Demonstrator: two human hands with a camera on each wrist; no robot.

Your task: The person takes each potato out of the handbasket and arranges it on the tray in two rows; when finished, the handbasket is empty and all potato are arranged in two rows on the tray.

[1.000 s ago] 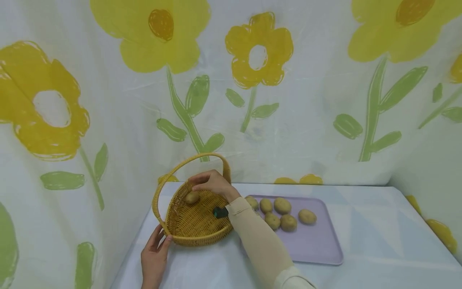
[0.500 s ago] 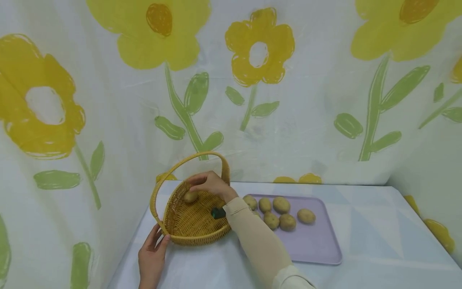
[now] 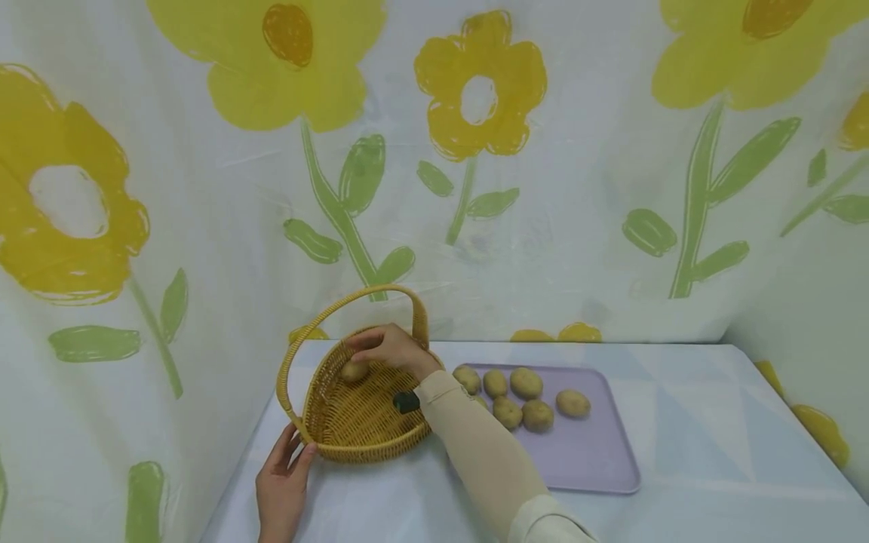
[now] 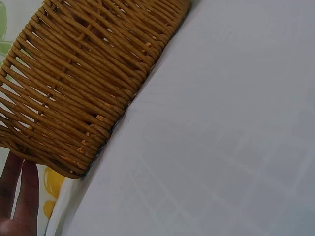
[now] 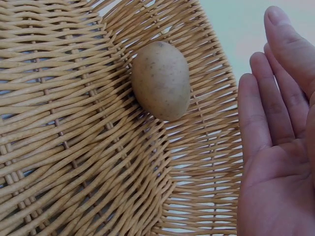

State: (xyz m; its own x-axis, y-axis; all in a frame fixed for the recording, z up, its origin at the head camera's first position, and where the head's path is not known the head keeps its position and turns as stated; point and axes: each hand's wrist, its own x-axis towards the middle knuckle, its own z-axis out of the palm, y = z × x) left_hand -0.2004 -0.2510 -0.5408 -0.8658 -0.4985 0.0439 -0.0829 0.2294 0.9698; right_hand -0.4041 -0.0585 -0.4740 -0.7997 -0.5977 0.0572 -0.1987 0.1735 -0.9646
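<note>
A yellow-brown wicker basket (image 3: 366, 411) with a tall arched handle stands on the left of the table. One potato (image 5: 161, 81) lies inside it, against the far-left wall. My right hand (image 3: 392, 348) is over the basket, just above that potato; in the right wrist view the palm (image 5: 278, 187) faces it with fingers extended, and a gap shows between them. With thumb and fingers on either side of the rim, my left hand (image 3: 281, 483) holds the basket's near-left edge. In the left wrist view, two fingers (image 4: 28, 189) touch the woven side (image 4: 88, 83).
A pale purple tray (image 3: 591, 460) sits right of the basket, with several potatoes (image 3: 538, 415) toward its back and left; my right forearm covers its left part. A flower-printed cloth wall (image 3: 543, 249) closes off the back and left.
The right hand's fingertips have parted a little from the potato, which stays in the basket. The left hand keeps its hold on the rim. The head view has shifted slightly.
</note>
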